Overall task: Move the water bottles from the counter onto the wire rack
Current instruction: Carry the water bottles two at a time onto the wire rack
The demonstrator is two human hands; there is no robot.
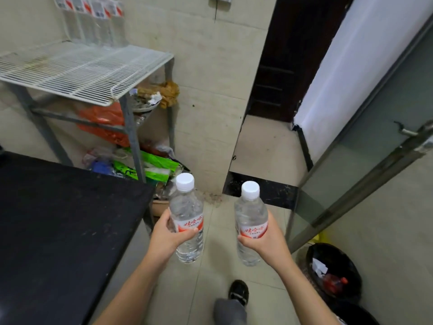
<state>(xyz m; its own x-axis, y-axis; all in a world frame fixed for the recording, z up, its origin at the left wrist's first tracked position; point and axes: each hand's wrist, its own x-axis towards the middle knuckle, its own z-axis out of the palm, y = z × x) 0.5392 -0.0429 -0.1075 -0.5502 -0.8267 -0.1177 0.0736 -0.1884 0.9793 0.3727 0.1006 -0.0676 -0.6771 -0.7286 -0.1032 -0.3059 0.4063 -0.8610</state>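
Observation:
I hold two clear water bottles with white caps and red-and-white labels, both upright above the tiled floor. My left hand point(167, 233) grips the left bottle point(186, 207) around its label. My right hand point(267, 240) grips the right bottle point(250, 212) the same way. The white wire rack point(77, 71) stands at the upper left on a grey metal frame, its top shelf mostly bare. Several more bottles point(93, 22) stand in a row at the rack's back edge against the wall. The black counter point(58, 219) fills the lower left, beside my left arm.
Bags and clutter point(140, 165) fill the rack's lower shelves and the floor under it. A black bin point(332, 270) stands at the lower right beside a glass door point(365, 160). A doorway with a dark door point(285, 55) opens ahead. My shoe point(239, 292) is on the floor.

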